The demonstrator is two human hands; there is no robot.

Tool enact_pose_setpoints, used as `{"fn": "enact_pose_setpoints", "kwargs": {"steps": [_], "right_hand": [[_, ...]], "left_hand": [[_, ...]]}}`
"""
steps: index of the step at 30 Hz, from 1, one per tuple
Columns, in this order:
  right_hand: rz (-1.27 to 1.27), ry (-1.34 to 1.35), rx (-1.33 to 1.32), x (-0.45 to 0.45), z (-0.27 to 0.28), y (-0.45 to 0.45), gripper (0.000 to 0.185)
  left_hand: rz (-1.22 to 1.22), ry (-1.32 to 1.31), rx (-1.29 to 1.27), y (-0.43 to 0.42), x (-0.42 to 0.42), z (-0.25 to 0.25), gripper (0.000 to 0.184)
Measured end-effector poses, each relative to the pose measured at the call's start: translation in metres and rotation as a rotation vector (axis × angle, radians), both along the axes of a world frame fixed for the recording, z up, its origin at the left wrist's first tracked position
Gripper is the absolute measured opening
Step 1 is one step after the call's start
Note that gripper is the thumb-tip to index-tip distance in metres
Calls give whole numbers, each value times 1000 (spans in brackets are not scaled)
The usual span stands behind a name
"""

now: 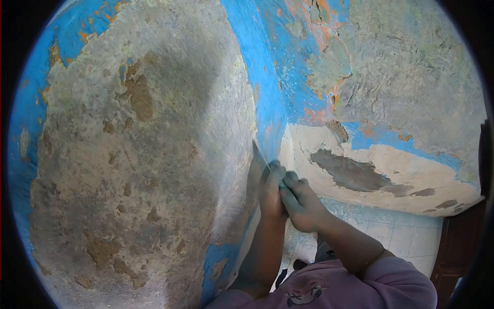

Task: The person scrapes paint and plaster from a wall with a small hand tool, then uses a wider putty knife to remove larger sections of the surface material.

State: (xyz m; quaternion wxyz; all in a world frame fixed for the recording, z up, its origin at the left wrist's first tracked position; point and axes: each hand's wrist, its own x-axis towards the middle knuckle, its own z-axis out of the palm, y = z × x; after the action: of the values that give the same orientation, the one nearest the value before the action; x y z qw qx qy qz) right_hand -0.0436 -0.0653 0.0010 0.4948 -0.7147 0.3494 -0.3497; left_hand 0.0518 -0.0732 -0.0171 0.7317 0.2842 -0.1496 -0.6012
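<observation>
Both of my hands are closed together around the handle of a scraper [261, 154]. Its thin blade points up and to the left, with the tip at the edge between bare grey plaster [170, 154] and blue paint [265, 103]. My left hand [271, 193] grips nearer the wall on the left. My right hand [302, 203] is wrapped close beside it, on the right. The fingers hide the handle. I cannot tell whether the tip presses into the surface.
A corner runs down just beyond my hands. On the right wall [406, 87], rough plaster meets blue paint patches above a cream band [411, 175] with dark bare spots. Pale floor tiles [381, 234] lie below. A dark brown wooden piece [458, 247] stands at the right edge.
</observation>
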Motion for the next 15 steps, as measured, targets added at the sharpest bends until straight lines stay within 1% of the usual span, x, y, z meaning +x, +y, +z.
{"fn": "enact_pose_setpoints", "kwargs": {"steps": [2, 4, 6, 7, 8, 10, 11, 13, 15], "right_hand": [[14, -11, 19, 0, 0, -4, 24], [50, 42, -67, 6, -8, -15, 25], [39, 25, -33, 3, -5, -13, 25], [27, 1, -13, 1, -3, -13, 25], [30, -2, -8, -1, -4, -8, 25], [39, -92, -57, -4, -7, -1, 25], [35, -97, -54, -1, -6, -8, 25], [65, 72, -34, 3, -4, -20, 28], [53, 26, -39, -1, -7, -18, 27]], "left_hand": [[37, -2, -22, 0, -2, 5, 11], [73, 9, -23, 3, -6, 14, 12], [141, -106, 8, 0, -7, 24, 15], [62, 18, 5, -6, -3, 3, 15], [65, 16, 10, 1, -6, -3, 15], [130, -34, -37, 8, -13, 8, 14], [125, -39, -34, 2, -9, 6, 14], [111, -23, -54, -8, -1, 0, 14], [135, -60, -25, -7, -9, 8, 14]]}}
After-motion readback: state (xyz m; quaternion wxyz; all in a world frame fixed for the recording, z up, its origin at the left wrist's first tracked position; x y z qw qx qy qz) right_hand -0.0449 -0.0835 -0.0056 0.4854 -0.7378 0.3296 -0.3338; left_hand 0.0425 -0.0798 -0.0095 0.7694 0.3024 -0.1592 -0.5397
